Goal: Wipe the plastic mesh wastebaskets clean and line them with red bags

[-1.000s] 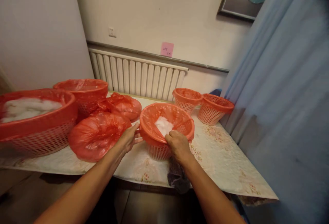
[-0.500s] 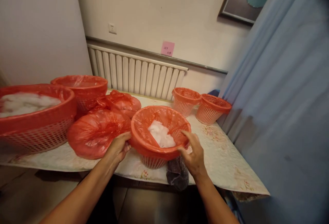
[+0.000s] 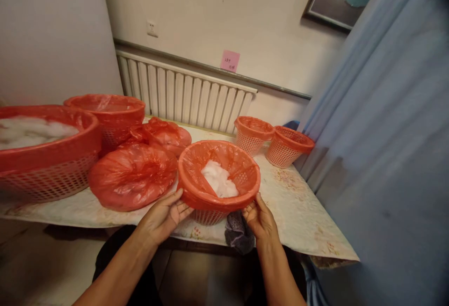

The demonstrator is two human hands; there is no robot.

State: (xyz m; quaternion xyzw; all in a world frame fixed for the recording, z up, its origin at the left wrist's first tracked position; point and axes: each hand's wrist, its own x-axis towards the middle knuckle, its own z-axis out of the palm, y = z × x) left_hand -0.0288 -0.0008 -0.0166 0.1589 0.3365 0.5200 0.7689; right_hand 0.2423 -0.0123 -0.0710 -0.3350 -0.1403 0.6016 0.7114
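Floral cloth covers the table [image 3: 305, 222] in front of me, its near edge hanging just past my wrists. Nearest of all, my left hand [image 3: 164, 214] lies palm up with the fingers spread, touching the lower left side of the lined basket [image 3: 242, 175]; my right hand [image 3: 260, 218] is open too, its fingers set against the basket's lower right side. Neither hand is closed around anything, they only cup the basket from below on both sides. Between my hands, a dark cloth [image 3: 239, 233] hangs over the table edge just under the basket. This basket stands at the near edge of the table, lined with a red bag, and a clump of white stuffing [image 3: 218, 182] lies in its bottom. Left of it rests a full, tied red bag [image 3: 132, 176], with a second red bag [image 3: 164, 134] just behind. Further left stand a big basket [image 3: 45, 156] holding more white stuffing and another lined one [image 3: 107, 116] beyond. Two small baskets [image 3: 253, 134] sit side by side at the far right. Behind them all runs a white radiator [image 3: 182, 93], with a pink note [image 3: 229, 60] on the wall above and a blue curtain [image 3: 379, 123] at right.
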